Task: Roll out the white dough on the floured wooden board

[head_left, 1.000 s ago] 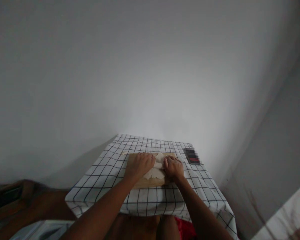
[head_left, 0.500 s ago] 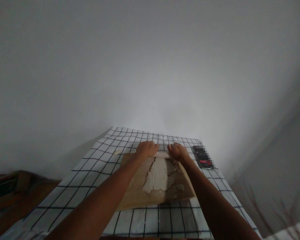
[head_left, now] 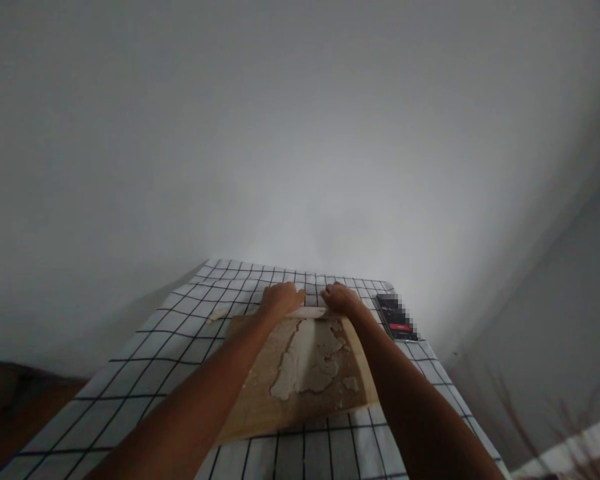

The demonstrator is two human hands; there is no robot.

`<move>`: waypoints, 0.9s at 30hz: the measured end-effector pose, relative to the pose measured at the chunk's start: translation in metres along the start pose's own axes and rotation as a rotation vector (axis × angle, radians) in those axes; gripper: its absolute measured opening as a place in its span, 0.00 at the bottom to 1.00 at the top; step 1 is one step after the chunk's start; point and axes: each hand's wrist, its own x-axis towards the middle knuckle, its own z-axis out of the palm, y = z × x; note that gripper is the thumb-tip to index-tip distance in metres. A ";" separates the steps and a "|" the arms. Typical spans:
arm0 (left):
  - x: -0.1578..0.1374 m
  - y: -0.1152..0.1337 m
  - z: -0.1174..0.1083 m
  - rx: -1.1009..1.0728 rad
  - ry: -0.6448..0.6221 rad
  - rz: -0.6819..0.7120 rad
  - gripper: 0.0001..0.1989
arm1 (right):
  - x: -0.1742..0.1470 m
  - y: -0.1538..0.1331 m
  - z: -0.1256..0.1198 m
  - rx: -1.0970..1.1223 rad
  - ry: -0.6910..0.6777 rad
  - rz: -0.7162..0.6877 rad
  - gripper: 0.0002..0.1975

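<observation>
My left hand (head_left: 281, 298) and my right hand (head_left: 341, 298) are closed on a pale rolling pin (head_left: 311, 312) lying across the far edge of a wooden board (head_left: 245, 400). Only the stretch of the pin between the hands shows clearly. Flattened dough (head_left: 300, 363), pale and ragged at its edges, sticks to the board nearer to me. A small separate dough scrap (head_left: 351, 384) lies to its right. Both arms reach forward over the board's sides.
A white tablecloth with black grid lines (head_left: 150, 373) covers the table. A dark flat packet with a red patch (head_left: 397, 327) lies right of the board. Some pale matter (head_left: 217, 315) is on the cloth at left. A wall (head_left: 300, 167) rises behind the table.
The view has shifted a little, so the table and board sit lower and further left. My hands stay closed on the pin at the board's far edge; the dough looks somewhat broader.
</observation>
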 end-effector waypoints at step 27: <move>-0.167 0.008 -0.008 -0.069 0.359 0.214 0.21 | -0.161 -0.049 0.008 0.139 0.263 0.079 0.22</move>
